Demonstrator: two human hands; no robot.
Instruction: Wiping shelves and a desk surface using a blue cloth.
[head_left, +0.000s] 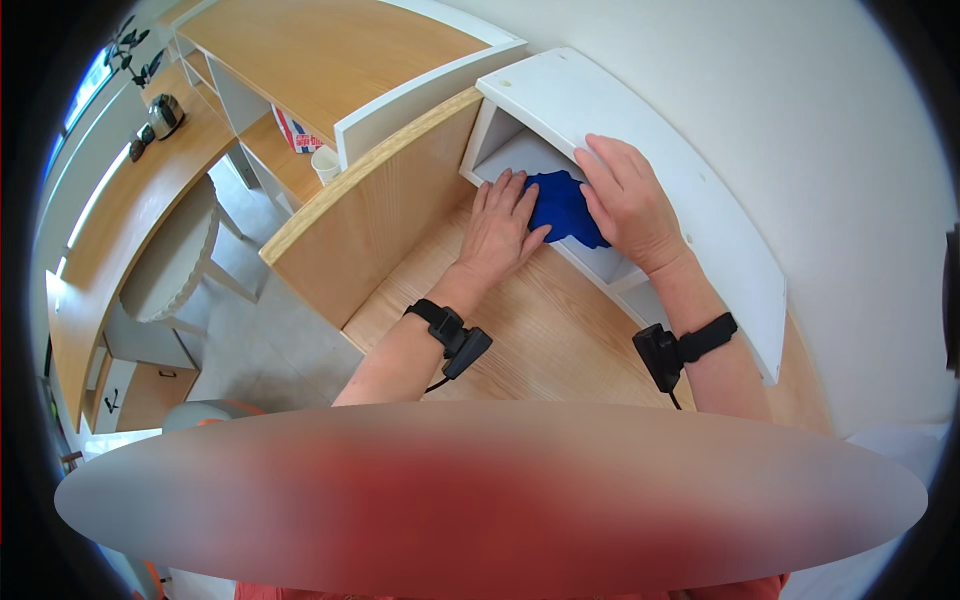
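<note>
A crumpled blue cloth (561, 208) lies at the front of an open compartment in a low white shelf unit (637, 135). Spread flat at the cloth's left edge, my left hand (501, 225) has its fingertips and thumb against the fabric. My right hand (630, 202) is on the cloth's other side, fingers slightly bent and apart near the shelf's top edge. Its thumb side meets the cloth's right edge; whether it pinches any fabric cannot be seen. Each wrist wears a black strap with a small device, the left device (466, 349) and the right device (660, 358).
The shelf stands on a wooden desktop (555, 330), with an upright wooden panel (375, 217) at left. Beyond are a paper cup (325, 163), a printed bag (296, 133), and a stool (172, 262) beside a long counter (161, 172) holding a kettle (166, 115). A blurred oval covers the lower view.
</note>
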